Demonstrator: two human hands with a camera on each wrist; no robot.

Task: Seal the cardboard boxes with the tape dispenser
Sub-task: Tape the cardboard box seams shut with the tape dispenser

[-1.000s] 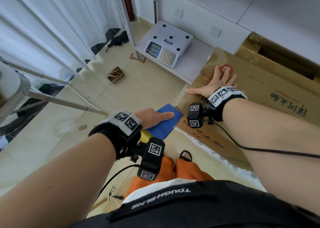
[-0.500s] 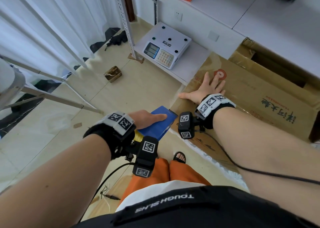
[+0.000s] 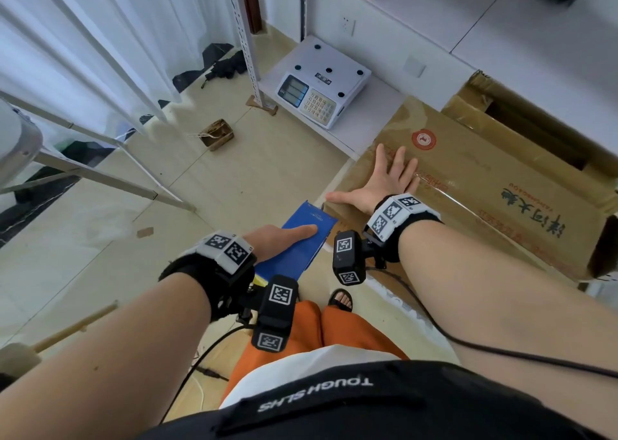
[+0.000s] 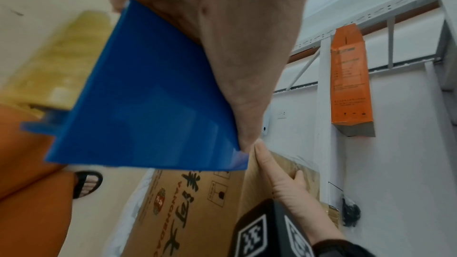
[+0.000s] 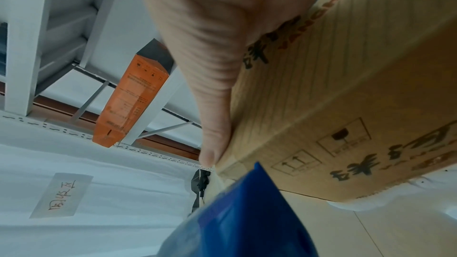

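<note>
A large brown cardboard box [image 3: 485,189] with printed characters lies on the floor at the right, its top flaps down. My right hand [image 3: 384,179] presses flat on the top near the left corner, fingers spread, thumb [image 5: 210,105] along the edge. A blue tape dispenser [image 3: 297,239] is gripped by my left hand [image 3: 284,235] just left of that corner, the index finger laid along its blue plate. The left wrist view shows the blue plate [image 4: 153,105], a yellowish tape roll [image 4: 61,56] behind it and the box side [image 4: 193,212]. The dispenser's front edge is hidden.
A white weighing scale [image 3: 322,92] sits on a low shelf board beyond the box. An open cardboard box [image 3: 535,128] stands behind the first. A white rack upright [image 3: 244,38], slanted metal legs [image 3: 100,175] and a small brown scrap [image 3: 215,133] occupy the floor at left.
My right hand has slid back along the box top, off the red round mark toward the near left corner. The left hand keeps the dispenser beside that corner.
</note>
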